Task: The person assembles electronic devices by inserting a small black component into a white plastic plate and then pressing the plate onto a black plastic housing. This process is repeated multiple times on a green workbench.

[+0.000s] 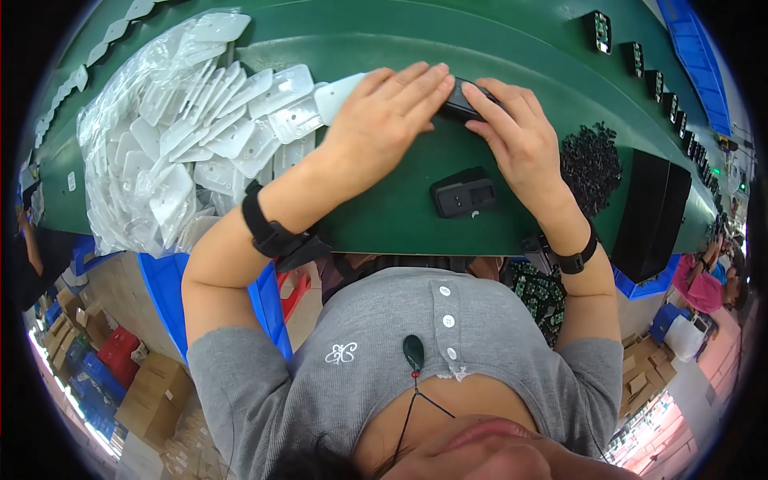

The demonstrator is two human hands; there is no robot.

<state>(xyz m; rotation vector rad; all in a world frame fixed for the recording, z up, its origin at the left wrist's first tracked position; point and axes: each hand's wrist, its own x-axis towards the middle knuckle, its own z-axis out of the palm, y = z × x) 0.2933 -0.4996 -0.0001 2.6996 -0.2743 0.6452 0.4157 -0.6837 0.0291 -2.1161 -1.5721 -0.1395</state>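
Between my two hands, over the green table, is a black plastic housing [459, 102]. My left hand [390, 112] has its fingers straight and close together against the housing's left end, with the thumb partly showing below. Bent fingers of my right hand [518, 128] grip the housing's right end, thumb tucked under. Both hands cover much of the housing. Closer to me lies another black plastic housing [464, 194] with recesses in its upper face. Beside my left hand, a white plastic plate [336, 98] sticks out from a pile.
A clear plastic bag [108, 152] with many white plates [232, 136] covers the table's left. Small black parts [590, 168] are heaped right of my right hand, beside a black box [652, 214]. Housings with circuit boards [634, 60] line the far right, near a blue tray [700, 64].
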